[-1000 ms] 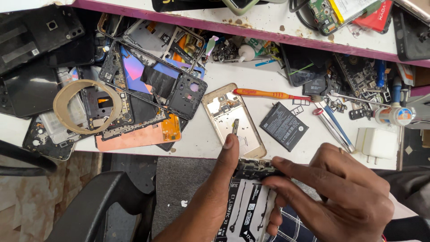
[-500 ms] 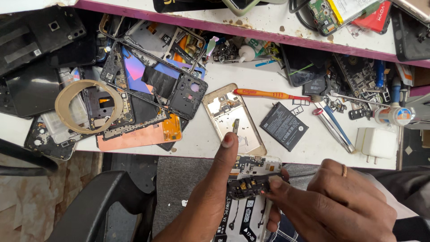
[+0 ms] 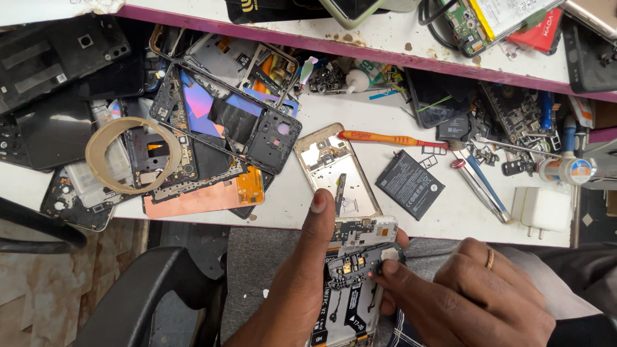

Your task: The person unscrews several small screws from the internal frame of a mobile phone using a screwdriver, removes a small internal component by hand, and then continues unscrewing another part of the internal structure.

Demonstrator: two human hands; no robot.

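1. The left hand [image 3: 302, 283] reaches up from the bottom edge, palm closed around the left side of an opened phone [image 3: 350, 283], index finger stretched straight toward the table [image 3: 450, 218].
2. The right hand [image 3: 463, 299] comes in from the lower right, a ring on one finger, fingers curled and fingertips pinching a small dark circuit board [image 3: 353, 266] lying on the phone's top half.
3. The phone sits over the person's lap, just below the table edge, its upper end touching a gold phone shell [image 3: 334, 170] on the table.
4. A black battery [image 3: 411, 184] and an orange screwdriver [image 3: 379, 137] lie just beyond.
5. Against half a second ago, the right hand has slid slightly left and lower over the board; the left hand's grip and the pointing finger have barely changed.
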